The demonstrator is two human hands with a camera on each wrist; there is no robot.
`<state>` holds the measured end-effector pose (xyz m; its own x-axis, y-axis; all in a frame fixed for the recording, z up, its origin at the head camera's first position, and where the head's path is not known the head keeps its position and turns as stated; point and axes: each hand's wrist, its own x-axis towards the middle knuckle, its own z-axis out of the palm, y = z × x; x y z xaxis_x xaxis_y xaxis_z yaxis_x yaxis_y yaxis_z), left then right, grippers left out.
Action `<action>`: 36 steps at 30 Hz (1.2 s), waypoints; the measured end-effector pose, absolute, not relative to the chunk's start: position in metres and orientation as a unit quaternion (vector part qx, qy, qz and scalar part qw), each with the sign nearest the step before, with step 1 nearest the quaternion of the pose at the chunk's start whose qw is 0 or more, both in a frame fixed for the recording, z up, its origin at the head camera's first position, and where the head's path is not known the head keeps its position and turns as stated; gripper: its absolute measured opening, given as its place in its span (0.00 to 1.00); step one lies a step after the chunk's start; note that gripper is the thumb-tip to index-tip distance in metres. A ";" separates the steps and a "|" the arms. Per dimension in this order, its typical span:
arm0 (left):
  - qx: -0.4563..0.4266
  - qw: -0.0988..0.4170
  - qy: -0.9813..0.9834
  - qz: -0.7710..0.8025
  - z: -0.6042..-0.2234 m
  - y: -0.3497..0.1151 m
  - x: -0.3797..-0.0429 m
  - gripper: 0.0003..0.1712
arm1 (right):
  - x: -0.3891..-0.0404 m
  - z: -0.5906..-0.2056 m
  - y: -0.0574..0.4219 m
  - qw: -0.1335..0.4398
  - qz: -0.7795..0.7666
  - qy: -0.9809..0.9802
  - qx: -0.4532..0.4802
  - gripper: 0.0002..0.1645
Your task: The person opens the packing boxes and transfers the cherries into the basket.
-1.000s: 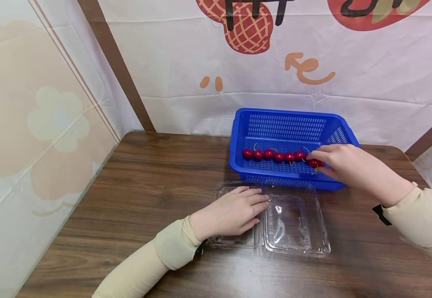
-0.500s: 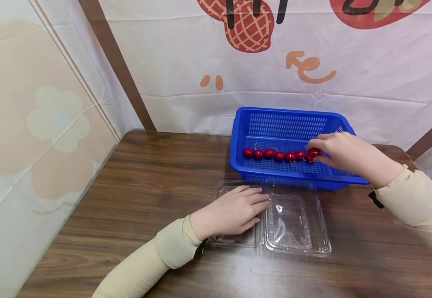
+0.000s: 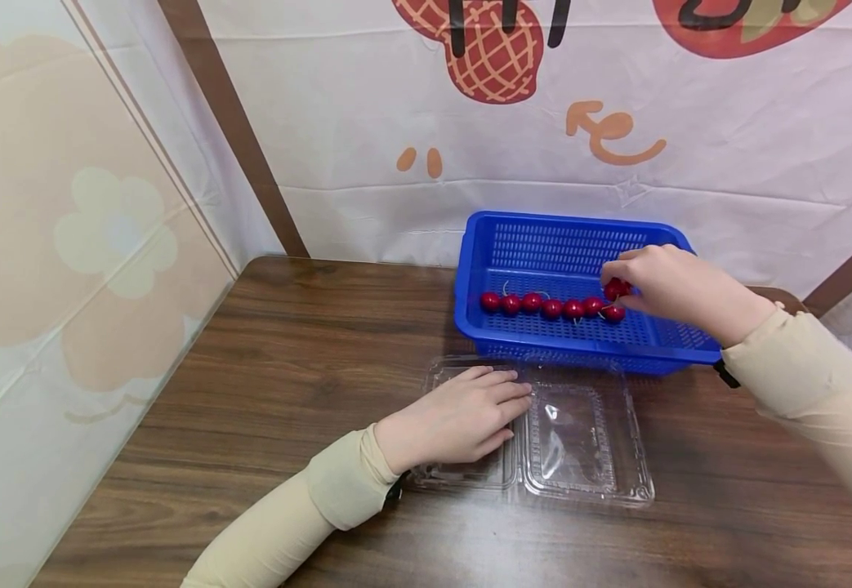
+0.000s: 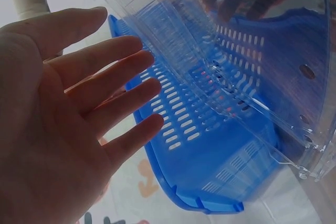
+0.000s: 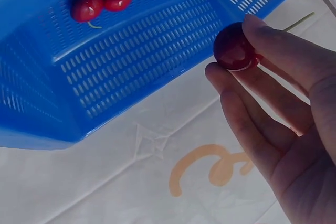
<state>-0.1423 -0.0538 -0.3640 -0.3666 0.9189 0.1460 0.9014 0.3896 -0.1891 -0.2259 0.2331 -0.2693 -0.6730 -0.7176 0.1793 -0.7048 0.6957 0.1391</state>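
Note:
My right hand is above the right side of a blue basket, pinching a dark red cherry between thumb and fingers. The cherry's green stem sticks out past the thumb in the right wrist view. Below it, a row of several red cherries lies along the basket floor. My left hand rests flat over the left half of a clear plastic clamshell box, which lies unfolded in front of the basket. In the left wrist view the left fingers are extended and slightly spread.
A brown wooden table carries the basket and the box. Right behind the basket hangs a pale printed cloth. A second cloth with flower prints runs along the left side of the table.
My right hand has lifted a cherry from the right end of the row and moved it up and slightly left. The left hand has stayed in place on the box.

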 end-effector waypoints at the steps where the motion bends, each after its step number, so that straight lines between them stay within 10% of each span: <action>1: -0.552 0.114 -0.825 0.038 -0.364 -0.054 -0.142 0.27 | -0.227 -0.269 0.232 0.110 -0.031 -0.915 0.388 0.12; 36: -0.553 0.126 -0.823 0.036 -0.362 -0.055 -0.142 0.27 | -0.273 -0.272 0.237 0.033 -0.024 -0.947 0.320 0.11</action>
<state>-0.1419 -0.0552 -0.3621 -0.3567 0.9191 0.1674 0.9008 0.3859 -0.1992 -0.2728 0.2372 -0.2715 -0.7936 -0.6067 0.0464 -0.6035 0.7945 0.0671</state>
